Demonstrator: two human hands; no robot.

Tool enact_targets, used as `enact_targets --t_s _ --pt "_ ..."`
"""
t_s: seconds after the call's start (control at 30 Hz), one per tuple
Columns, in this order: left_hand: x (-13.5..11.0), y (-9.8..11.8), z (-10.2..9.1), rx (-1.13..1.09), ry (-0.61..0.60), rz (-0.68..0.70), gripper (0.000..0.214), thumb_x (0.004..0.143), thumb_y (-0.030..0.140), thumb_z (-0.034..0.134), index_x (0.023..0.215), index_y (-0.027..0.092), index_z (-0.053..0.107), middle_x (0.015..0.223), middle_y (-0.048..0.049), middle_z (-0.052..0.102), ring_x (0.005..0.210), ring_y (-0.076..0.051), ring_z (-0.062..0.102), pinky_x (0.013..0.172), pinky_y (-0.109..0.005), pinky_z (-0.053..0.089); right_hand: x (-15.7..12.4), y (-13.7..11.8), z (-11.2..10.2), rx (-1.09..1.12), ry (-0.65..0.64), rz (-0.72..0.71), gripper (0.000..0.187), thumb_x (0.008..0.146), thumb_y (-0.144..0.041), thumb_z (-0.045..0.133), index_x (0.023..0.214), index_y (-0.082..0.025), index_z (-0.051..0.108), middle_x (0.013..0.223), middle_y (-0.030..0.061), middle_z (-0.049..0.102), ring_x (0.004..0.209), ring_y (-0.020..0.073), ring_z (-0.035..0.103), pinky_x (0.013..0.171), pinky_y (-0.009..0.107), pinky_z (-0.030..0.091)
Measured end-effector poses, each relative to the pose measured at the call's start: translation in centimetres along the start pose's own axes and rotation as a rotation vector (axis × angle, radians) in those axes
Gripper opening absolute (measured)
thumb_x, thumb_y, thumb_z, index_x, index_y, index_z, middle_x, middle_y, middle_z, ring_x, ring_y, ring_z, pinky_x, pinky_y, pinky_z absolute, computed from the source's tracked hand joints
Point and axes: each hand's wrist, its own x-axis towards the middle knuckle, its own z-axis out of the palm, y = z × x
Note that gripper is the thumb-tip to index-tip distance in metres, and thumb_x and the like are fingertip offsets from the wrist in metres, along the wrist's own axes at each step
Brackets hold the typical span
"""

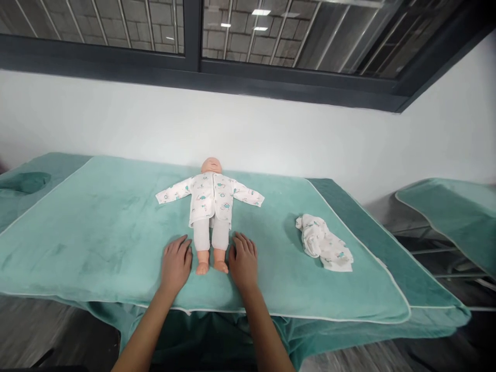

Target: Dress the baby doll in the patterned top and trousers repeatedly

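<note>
Looks like a pause | doll (211, 206) on its back, middle of green blanket (116, 217) | left hand (176, 265) and right hand (244, 261) resting on blanket's near side, gripping nothing | crumpled garment (323, 244) toward blanket's right end | any lift calls for grasping first

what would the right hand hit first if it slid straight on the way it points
The right hand would probably meet the printed shirt first, at its sleeve or lower side, if kept low.
</note>
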Motion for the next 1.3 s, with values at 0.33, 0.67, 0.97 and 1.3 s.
enact_targets --t_s 0.33,0.67,0.97,1.3 --pt "-0.1 -0.3 0.2 -0.034 0.012 -0.016 0.03 0.099 0.025 0.047 0.122 0.019 0.066 0.132 -0.0122 0.066 0.12 -0.03 0.061 0.101 -0.051 0.048 0.1 -0.5 -0.9 -0.094 -0.096 -0.066 0.033 0.1 -0.019 0.043 0.126 -0.016 0.064 0.144 0.0139 0.059 0.14 0.0315 0.046 0.115 0.055 0.033" --pt "0.3 0.5 -0.3 0.094 -0.075 0.011 0.04 0.102 0.034 0.045 0.138 0.021 0.056 0.145 -0.0143 0.056 0.132 -0.033 0.052 0.103 -0.052 0.043 -1.5 -0.3 -2.0 0.054 -0.144 -0.136 0.035 0.1 -0.02 0.047 0.132 -0.021 0.062 0.144 0.0088 0.06 0.139 0.0269 0.049 0.115 0.051 0.036" --pt "0.3 0.3 -0.3 0.05 -0.102 -0.001 0.037 0.102 0.034 0.045 0.132 0.023 0.062 0.141 -0.0128 0.06 0.125 -0.031 0.057 0.103 -0.051 0.043 -1.9 -0.2 -2.0 0.176 -0.087 -0.078 0.029 0.098 -0.018 0.045 0.117 -0.021 0.068 0.131 0.0107 0.068 0.127 0.0272 0.058 0.106 0.049 0.044" --pt "0.3 0.0 -0.3 0.034 -0.088 0.013 0.037 0.102 0.034 0.045 0.132 0.022 0.061 0.14 -0.0127 0.061 0.125 -0.031 0.057 0.102 -0.05 0.044 1.2 7.9 -6.4 -0.391 0.088 0.054 0.038 0.093 -0.023 0.051 0.129 -0.016 0.062 0.147 0.0203 0.053 0.138 0.0378 0.043 0.113 0.071 0.019"
